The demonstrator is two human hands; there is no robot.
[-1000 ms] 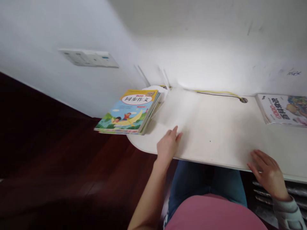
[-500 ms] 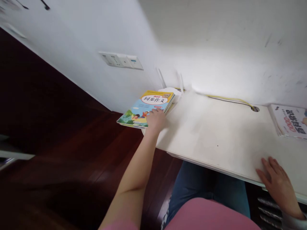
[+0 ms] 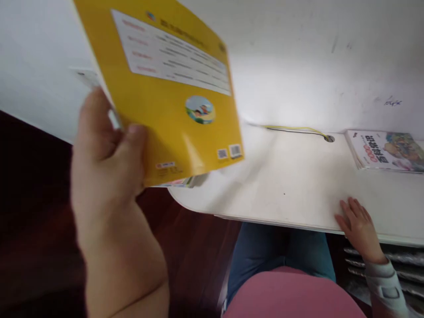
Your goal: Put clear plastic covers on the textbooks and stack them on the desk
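Observation:
My left hand [image 3: 112,150] is closed on the left edge of a thin yellow book [image 3: 165,110], thumb on the near face. Raised and tilted, the book shows its back cover, with a pale text panel, a round picture and printed codes. Below it, part of a stack of books [image 3: 185,182] peeks out at the left end of the white desk [image 3: 265,185]; the book hides most of it. My right hand [image 3: 357,225] rests palm down near the desk's front edge, fingers stretched out, with a greyish cuff at the wrist. It holds nothing.
Another pile of books [image 3: 387,150] lies at the back right of the desk. A yellow and a black cable [image 3: 298,129] run along the wall to a round hole [image 3: 329,138]. Dark wooden floor [image 3: 185,256] lies beyond the desk's rounded left end.
My left hand has lifted a book from the stack on the left, brought it closer and turned it to its yellow back cover. My right hand still rests on the desk; the view has shifted.

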